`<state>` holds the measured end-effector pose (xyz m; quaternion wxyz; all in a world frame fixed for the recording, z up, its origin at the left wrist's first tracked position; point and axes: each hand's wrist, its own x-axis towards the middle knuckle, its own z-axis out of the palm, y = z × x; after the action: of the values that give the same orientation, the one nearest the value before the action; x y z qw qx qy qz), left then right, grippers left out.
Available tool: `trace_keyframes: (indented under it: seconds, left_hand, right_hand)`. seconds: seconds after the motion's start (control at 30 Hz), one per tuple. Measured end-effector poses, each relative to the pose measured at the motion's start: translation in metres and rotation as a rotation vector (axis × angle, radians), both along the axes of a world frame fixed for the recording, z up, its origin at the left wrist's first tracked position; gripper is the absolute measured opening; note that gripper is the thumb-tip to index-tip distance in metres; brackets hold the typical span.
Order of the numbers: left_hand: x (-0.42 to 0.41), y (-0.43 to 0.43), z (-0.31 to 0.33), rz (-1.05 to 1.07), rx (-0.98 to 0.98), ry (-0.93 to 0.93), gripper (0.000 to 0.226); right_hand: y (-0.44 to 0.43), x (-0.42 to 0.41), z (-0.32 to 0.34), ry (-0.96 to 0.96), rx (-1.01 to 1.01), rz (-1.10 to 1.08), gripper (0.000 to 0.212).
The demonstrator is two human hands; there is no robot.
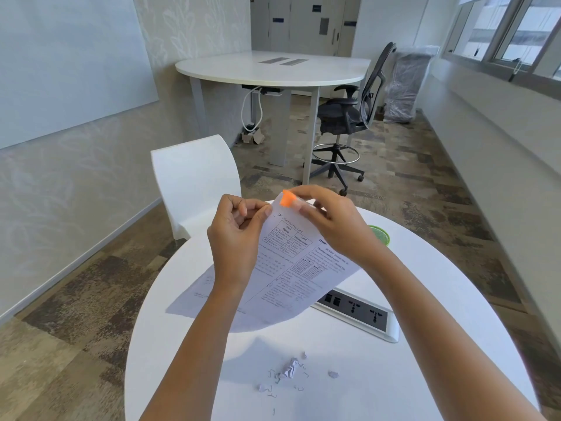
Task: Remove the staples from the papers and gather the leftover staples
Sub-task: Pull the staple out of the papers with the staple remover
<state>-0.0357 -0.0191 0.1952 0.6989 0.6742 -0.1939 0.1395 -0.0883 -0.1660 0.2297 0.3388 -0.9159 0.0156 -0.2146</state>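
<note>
Stapled papers [291,262] lifted off the desk [379,375] — left hand [235,235] fingers pinched on the far corner, right hand [331,220] clamping an orange staple remover [287,199] there. Thin, floppy sheets — tear-prone, so grip near the staple. Loose staples [283,379] lie near.

I sat at a round white table [440,375] with a white curved-back chair [194,180] opposite. Beyond stood a larger white rounded desk [273,69] and a black mesh office stool [349,117] on patchy brown-grey carpet [425,189]. A whiteboard [66,62] hung left; daylight entered through windows [516,34] on the right.
</note>
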Motion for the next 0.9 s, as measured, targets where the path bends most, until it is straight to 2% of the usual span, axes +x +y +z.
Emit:
trace_keyframes:
  seconds: [0.07, 0.1, 0.23, 0.37, 0.5, 0.6, 0.7, 0.83, 0.9]
  left_hand:
    - [0.002, 0.0, 0.0, -0.008, -0.03, 0.045, 0.039]
    - [0.003, 0.0, -0.001, -0.011, -0.04, 0.063, 0.039]
    - [0.003, -0.001, -0.002, -0.021, -0.064, 0.132, 0.035]
    - [0.005, 0.0, -0.001, -0.097, -0.091, 0.251, 0.019]
    - [0.009, 0.001, 0.0, -0.213, -0.001, 0.337, 0.018]
    - [0.011, -0.001, -0.001, -0.182, 0.037, 0.347, 0.01]
    - [0.015, -0.005, -0.009, -0.132, 0.045, 0.37, 0.005]
    - [0.022, -0.007, -0.019, -0.076, 0.049, 0.386, 0.006]
    - [0.027, -0.007, -0.024, -0.07, 0.056, 0.395, 0.006]
  right_hand:
    - [-0.003, 0.001, -0.003, 0.023, 0.223, -0.047, 0.031]
    - [-0.005, 0.001, -0.005, 0.029, 0.264, -0.064, 0.031]
    - [-0.009, 0.0, -0.012, 0.066, 0.258, -0.06, 0.039]
    - [-0.011, 0.001, -0.012, 0.058, 0.276, -0.041, 0.032]
    - [-0.014, 0.003, -0.012, 0.085, 0.268, -0.005, 0.029]
    - [-0.017, 0.007, -0.017, 0.112, 0.267, 0.013, 0.028]
    - [-0.021, 0.011, -0.022, 0.14, 0.331, -0.016, 0.015]
    - [-0.041, 0.016, -0.038, 0.034, 0.464, -0.215, 0.044]
    - [-0.056, 0.019, -0.051, 0.02, 0.555, -0.317, 0.049]
